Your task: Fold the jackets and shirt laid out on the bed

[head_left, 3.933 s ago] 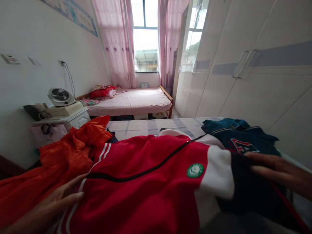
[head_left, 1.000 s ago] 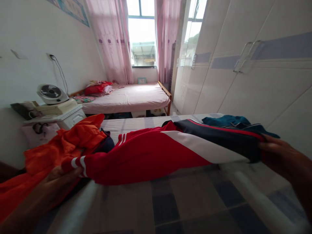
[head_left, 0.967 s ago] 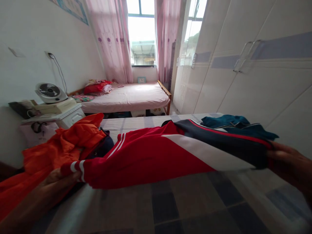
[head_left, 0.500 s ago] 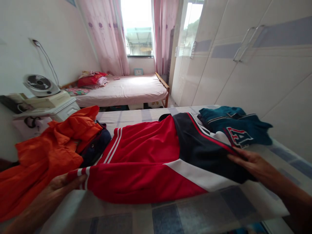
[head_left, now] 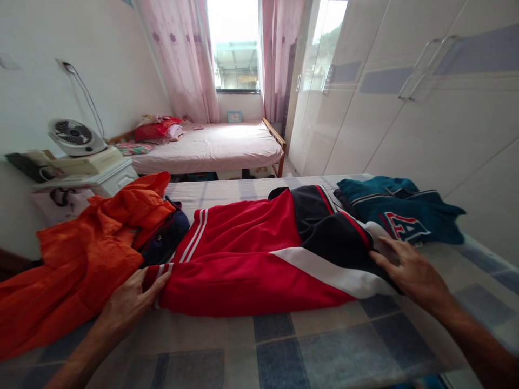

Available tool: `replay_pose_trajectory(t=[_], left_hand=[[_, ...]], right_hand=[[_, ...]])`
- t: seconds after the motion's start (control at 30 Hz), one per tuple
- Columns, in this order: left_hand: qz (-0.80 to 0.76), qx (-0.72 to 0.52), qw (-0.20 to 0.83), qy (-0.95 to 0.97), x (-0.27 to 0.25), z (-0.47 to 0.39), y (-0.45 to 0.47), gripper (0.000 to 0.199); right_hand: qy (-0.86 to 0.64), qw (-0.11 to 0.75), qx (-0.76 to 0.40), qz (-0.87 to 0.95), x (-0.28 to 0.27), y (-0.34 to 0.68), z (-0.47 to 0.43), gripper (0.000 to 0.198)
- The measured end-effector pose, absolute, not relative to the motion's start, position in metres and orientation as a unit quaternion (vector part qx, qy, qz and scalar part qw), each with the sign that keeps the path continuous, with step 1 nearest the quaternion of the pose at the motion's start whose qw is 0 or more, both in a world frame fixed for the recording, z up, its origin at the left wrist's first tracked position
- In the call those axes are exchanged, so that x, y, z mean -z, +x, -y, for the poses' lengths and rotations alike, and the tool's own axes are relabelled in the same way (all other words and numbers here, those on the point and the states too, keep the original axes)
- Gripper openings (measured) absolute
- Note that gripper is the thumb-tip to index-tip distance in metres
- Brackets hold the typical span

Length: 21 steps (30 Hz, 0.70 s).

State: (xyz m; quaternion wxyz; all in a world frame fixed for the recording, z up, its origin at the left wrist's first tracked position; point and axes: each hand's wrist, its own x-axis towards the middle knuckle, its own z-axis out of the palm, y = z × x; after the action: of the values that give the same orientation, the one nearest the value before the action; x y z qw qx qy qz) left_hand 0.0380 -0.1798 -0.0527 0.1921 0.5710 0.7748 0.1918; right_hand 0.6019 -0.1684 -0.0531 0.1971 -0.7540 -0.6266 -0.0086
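A red, black and white sports jacket (head_left: 239, 232) lies stretched out sideways on the checked bed sheet, its near edge along the front. My left hand (head_left: 135, 289) is closed on its white-striped red end, thumb on top. At the black and white end, my right hand (head_left: 405, 265) has its thumb over the black cloth and its fingers by the edge; part of the grip is hidden. Beyond that hand lies a folded teal garment (head_left: 438, 216) with a letter patch. An orange garment (head_left: 93, 248) spreads beside my left hand, with a dark navy garment (head_left: 164, 237) partly under it.
The bed's blue and white sheet (head_left: 279, 346) extends to the front edge. A small fan (head_left: 77, 136) stands on boxes at the left. A pink-covered bed (head_left: 227, 143) is under the window, and a white wardrobe (head_left: 450, 119) lines the right side.
The jacket's near edge has come down onto the bed and shifted away from me. My left hand has moved right and forward; my right hand has moved slightly left, and black cloth there is more bunched.
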Motion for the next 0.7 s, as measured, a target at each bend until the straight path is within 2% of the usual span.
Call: replay_pose_trajectory(t=[0.07,0.13,0.23,0.33,0.47,0.53,0.7], left_hand=[[-0.781,-0.199,0.199,0.558,0.051,0.177,0.047,0.064],[-0.781,-0.224,0.253,0.525,0.044,0.173,0.056,0.07],[-0.758,-0.29,0.316,0.493,0.02,0.171,0.062,0.071],[-0.767,-0.305,0.225,0.518,0.001,0.178,0.051,0.07],[-0.781,-0.163,0.118,0.591,0.016,0.193,0.03,0.066],[-0.768,-0.116,0.076,0.625,0.028,0.196,0.028,0.06],[-0.665,-0.128,-0.053,0.734,0.018,0.156,0.053,0.046]], right_hand=[[-0.759,0.191,0.048,0.62,0.058,0.599,0.175,0.071],[-0.764,0.188,0.064,0.614,0.061,0.594,0.176,0.072],[-0.753,0.189,0.029,0.629,0.058,0.588,0.174,0.053],[-0.743,0.194,-0.007,0.641,0.052,0.588,0.174,0.037],[-0.741,0.167,-0.016,0.651,0.051,0.592,0.18,0.032],[-0.731,0.171,0.011,0.661,0.047,0.589,0.183,0.032],[-0.661,0.236,0.105,0.705,0.007,0.558,0.162,0.035]])
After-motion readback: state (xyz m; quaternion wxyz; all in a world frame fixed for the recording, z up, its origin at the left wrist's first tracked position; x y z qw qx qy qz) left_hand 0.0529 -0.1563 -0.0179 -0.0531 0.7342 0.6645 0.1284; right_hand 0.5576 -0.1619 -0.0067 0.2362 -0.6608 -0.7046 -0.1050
